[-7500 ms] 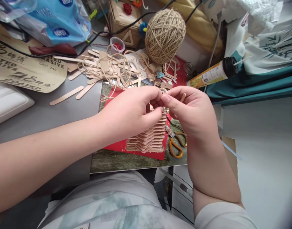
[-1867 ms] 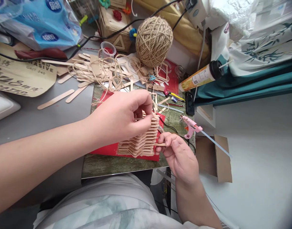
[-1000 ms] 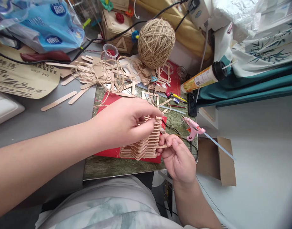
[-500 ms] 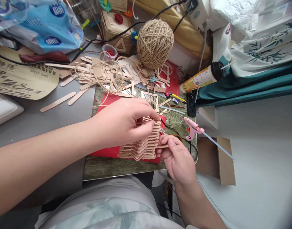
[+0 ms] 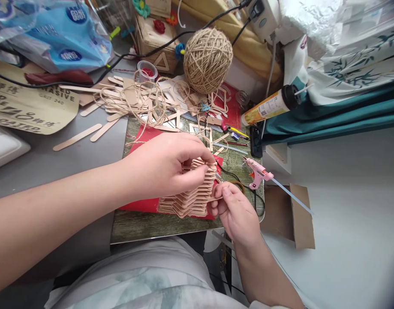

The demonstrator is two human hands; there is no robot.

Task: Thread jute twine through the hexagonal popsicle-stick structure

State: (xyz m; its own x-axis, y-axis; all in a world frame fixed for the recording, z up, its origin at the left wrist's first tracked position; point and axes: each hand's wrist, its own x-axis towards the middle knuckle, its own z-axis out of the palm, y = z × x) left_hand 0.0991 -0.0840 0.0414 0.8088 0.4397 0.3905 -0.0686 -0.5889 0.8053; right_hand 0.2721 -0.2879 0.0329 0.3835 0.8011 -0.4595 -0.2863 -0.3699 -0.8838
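Observation:
A stack of layered wooden craft sticks (image 5: 190, 201) with zigzag sides stands on a red sheet (image 5: 139, 205). My left hand (image 5: 180, 161) reaches over it from the left, thumb and fingers closed on the top of the stack near its right corner. At the stack's right side, my right hand (image 5: 237, 210) pinches a single wooden stick (image 5: 216, 198) between thumb and fingers. The stick's left end meets the side of the stack; whether it goes in between the layers is hard to tell.
Behind lie loose sticks (image 5: 77, 137), tangled twine and a twine ball (image 5: 208, 60). A pink glue gun (image 5: 258, 172) rests at the table's right edge, near a phone (image 5: 256, 141) and cardboard tube (image 5: 270, 105). Scissors partly show behind my right hand.
My right hand has shifted slightly left with the stick, whose visible part now looks shorter. My left hand holds its place on the stack. The whole view has moved a little.

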